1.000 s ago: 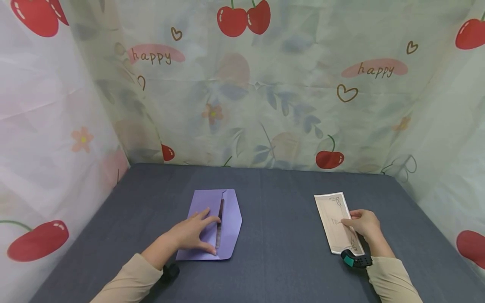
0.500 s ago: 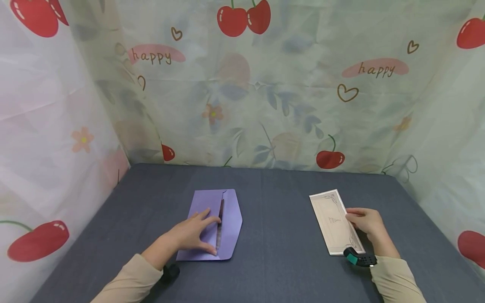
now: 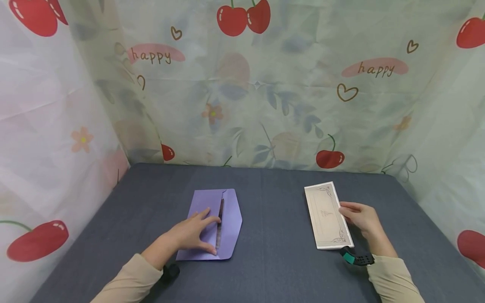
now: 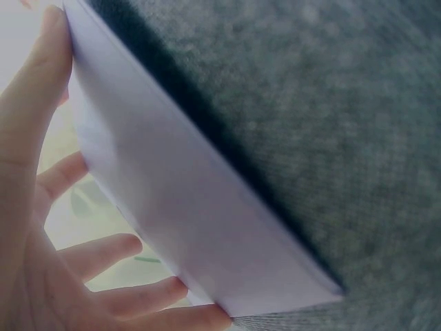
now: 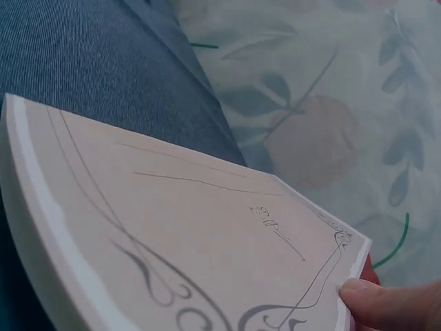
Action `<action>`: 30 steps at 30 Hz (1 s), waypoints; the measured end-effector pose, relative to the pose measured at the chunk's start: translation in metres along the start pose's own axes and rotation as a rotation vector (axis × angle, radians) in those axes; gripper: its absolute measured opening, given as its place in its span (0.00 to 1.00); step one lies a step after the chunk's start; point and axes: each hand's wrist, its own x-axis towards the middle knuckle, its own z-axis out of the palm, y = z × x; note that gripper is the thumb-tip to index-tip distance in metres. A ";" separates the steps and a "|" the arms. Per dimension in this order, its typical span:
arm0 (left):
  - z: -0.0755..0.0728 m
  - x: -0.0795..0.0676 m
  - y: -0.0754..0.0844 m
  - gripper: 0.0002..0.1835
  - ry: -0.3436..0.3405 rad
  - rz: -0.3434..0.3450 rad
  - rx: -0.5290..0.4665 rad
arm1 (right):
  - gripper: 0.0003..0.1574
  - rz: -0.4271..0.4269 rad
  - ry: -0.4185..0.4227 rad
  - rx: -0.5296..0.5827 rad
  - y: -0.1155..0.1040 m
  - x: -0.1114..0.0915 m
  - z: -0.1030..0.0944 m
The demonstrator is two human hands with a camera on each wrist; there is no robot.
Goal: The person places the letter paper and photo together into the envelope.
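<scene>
A purple envelope point(image 3: 232, 227) lies on the table left of the middle, its pointed flap folded out to the right and a dark slit showing along its mouth. My left hand point(image 3: 197, 230) rests on it with fingers and thumb spread; in the left wrist view, the fingertips touch the envelope point(image 4: 172, 200) along one edge. On the right, my right hand point(image 3: 363, 218) pinches a cream card point(image 3: 327, 216) by its right long edge. Grey scrollwork decorates the corners of that card point(image 5: 179, 207), and small lettering sits in its middle. The fingers behind the card are mostly hidden.
Dark grey cloth covers the table point(image 3: 273, 252). A patterned curtain point(image 3: 288, 84) with cherries and flowers hangs behind it and at both sides. Black bands are on both wrists, the right one point(image 3: 356, 257) with a green part.
My right hand has carried the card left and away from me, and its thumb has slid from the card's face to the edge. The left hand and the envelope stay put.
</scene>
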 end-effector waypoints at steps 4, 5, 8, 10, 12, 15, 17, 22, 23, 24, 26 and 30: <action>0.000 0.000 0.001 0.42 -0.001 -0.001 0.001 | 0.31 -0.022 0.026 0.014 0.012 0.016 0.008; -0.001 0.000 0.001 0.42 -0.002 -0.002 0.001 | 0.30 -0.019 0.041 0.016 0.014 0.019 0.009; -0.001 0.000 0.001 0.42 -0.004 -0.003 0.004 | 0.31 -0.033 0.042 0.037 0.014 0.022 0.011; -0.001 0.000 0.001 0.42 -0.006 -0.005 0.005 | 0.29 -0.030 0.045 0.049 0.012 0.022 0.012; -0.001 0.000 0.001 0.42 -0.006 -0.004 0.007 | 0.29 -0.036 0.044 0.052 0.010 0.021 0.013; -0.001 0.000 0.001 0.41 -0.004 -0.002 0.010 | 0.29 -0.042 0.056 0.042 0.007 0.019 0.014; -0.001 0.000 0.001 0.41 -0.001 0.000 0.011 | 0.30 -0.049 0.059 0.047 0.006 0.018 0.015; -0.001 0.000 0.001 0.41 0.000 -0.002 0.008 | 0.31 -0.060 0.060 0.079 0.005 0.018 0.020; -0.001 0.000 0.001 0.41 -0.001 -0.002 0.009 | 0.30 -0.064 0.059 0.083 0.004 0.018 0.021; -0.001 0.000 0.001 0.41 -0.001 -0.001 0.009 | 0.31 -0.068 0.056 0.081 0.004 0.018 0.022; 0.000 0.000 0.001 0.42 -0.001 0.001 0.010 | 0.31 -0.074 0.041 0.094 -0.005 0.011 0.023; -0.001 0.000 0.001 0.42 -0.003 0.003 0.008 | 0.33 -0.093 -0.003 0.123 -0.022 -0.003 0.026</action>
